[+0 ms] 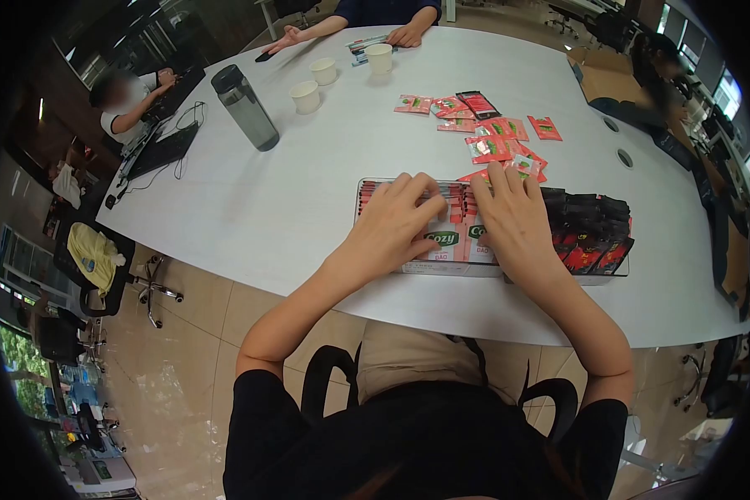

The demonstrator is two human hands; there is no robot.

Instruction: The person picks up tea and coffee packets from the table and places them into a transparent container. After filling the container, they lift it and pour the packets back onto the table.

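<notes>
A clear box [462,269] stands near the table's front edge, filled with rows of sachets. Pink-and-white Cozy tea sachets [444,240] stand upright in its left and middle part. My left hand [396,223] curls over this row, thumb at the front face and fingers across the tops. Beside it, my right hand [515,225] also bends over the row, its fingers reaching the far edge. Black-and-red sachets [592,229] fill the right part of the box. Behind it lies a loose scatter of pink sachets [492,148], with a black-edged sachet [478,105] among them.
A grey bottle [248,110] and white paper cups [305,97] stand on the white table [308,200]. Across it, a person's hands [406,35] rest near some markers. Another person sits at the left by a laptop [163,152]. An open cardboard box [612,77] is at the right.
</notes>
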